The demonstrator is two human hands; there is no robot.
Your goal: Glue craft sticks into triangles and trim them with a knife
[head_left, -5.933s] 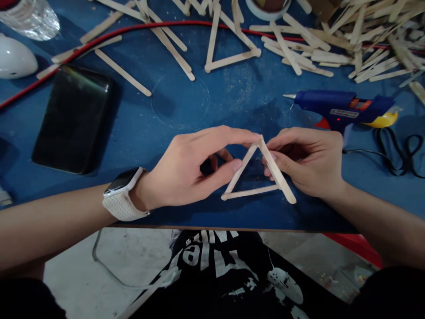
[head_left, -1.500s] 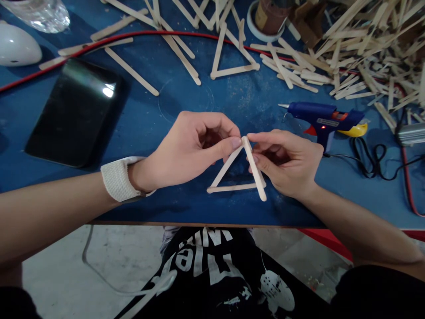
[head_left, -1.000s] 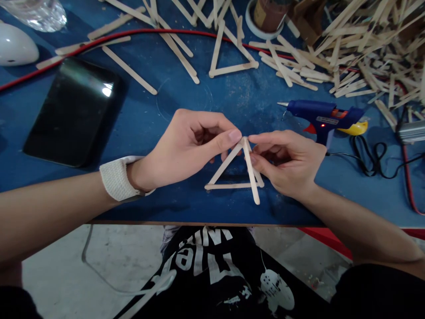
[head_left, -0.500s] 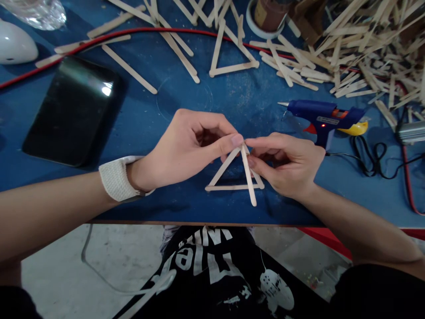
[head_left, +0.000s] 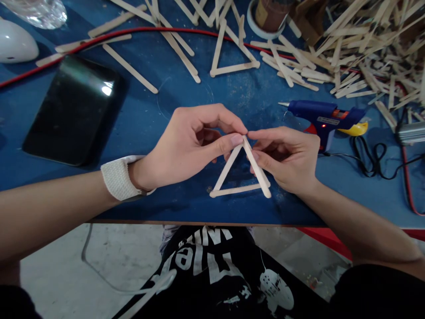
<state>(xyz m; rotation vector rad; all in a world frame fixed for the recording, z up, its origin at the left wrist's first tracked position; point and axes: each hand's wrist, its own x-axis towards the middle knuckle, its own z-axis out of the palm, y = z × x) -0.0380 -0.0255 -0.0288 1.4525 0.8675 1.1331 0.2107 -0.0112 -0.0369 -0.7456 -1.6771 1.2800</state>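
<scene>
Head-worn view, forward and down

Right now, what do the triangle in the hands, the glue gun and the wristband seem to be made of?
The triangle looks like bare wood: pale tan, matte, with rounded ends. The glue gun seems smooth blue plastic, from its moulded body; the silvery nozzle is probably metal. The wristband looks like woven fabric, off-white with a matte texture, though rubber is possible.

room between fingers (head_left: pixel 229 117) and far triangle (head_left: pixel 235 68); glue gun (head_left: pixel 314 109) blocks right.
</scene>
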